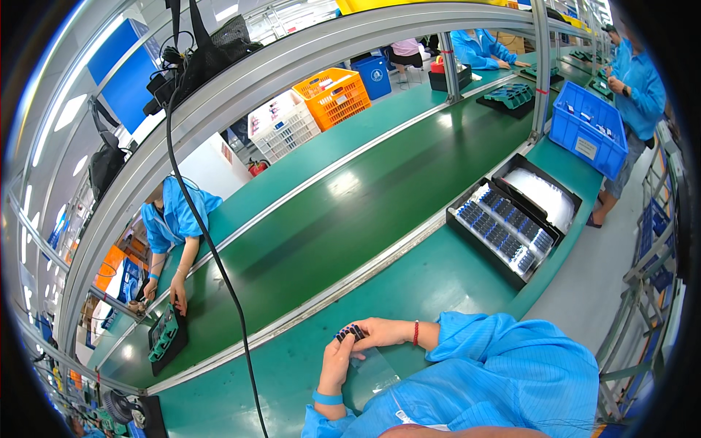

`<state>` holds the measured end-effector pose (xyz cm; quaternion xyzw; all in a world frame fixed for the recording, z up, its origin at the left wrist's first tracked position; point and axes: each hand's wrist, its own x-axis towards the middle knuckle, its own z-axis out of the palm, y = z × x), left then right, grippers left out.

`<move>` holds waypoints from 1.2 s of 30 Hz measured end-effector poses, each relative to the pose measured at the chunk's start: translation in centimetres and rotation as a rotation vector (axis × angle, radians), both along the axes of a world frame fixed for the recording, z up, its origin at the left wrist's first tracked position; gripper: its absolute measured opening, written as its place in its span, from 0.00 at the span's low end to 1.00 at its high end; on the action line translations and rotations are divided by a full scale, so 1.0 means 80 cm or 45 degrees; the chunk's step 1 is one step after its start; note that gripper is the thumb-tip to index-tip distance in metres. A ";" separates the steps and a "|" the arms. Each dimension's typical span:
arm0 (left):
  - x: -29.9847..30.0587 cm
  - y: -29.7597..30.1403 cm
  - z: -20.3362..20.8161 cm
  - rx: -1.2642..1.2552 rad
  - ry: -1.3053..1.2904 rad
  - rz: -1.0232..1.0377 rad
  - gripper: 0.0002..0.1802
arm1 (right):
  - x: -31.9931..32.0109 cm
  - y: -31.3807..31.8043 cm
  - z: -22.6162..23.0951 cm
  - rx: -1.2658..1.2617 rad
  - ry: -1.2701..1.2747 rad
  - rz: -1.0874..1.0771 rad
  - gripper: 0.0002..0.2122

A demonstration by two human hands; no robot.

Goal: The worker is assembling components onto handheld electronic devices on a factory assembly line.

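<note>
Fingers, two sets, mine: left hand [334, 363], bent in a close pinch on a short strip of dark pieces [350, 333]; right hand [381, 332], closed on the same strip from the other side.

Strip: one, small, with pink and blue touches, held between both hands above the near edge of the table [401, 296].

Clear plastic sheet [376, 376]: one, just below my hands by that edge; whether I grip it, I cannot tell.

Black tray [488, 257]: one, near the table's right edge, bearing rows of dark and blue pieces.

Second black tray [520, 162]: adjoining, bearing clear sheets.

Blue crate [593, 150]: one, farther along that right edge.
</note>
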<state>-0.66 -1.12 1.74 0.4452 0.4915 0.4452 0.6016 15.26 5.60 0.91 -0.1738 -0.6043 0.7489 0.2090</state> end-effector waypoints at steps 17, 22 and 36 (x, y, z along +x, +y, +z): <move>0.001 -0.001 0.001 0.011 0.011 0.006 0.17 | 0.000 -0.002 0.004 -0.005 0.045 0.002 0.08; 0.000 0.000 0.000 0.013 0.012 0.010 0.17 | 0.000 -0.002 0.004 -0.006 0.038 -0.001 0.09; 0.000 0.000 -0.001 0.001 -0.003 0.006 0.17 | 0.000 0.000 0.002 0.007 0.021 0.010 0.09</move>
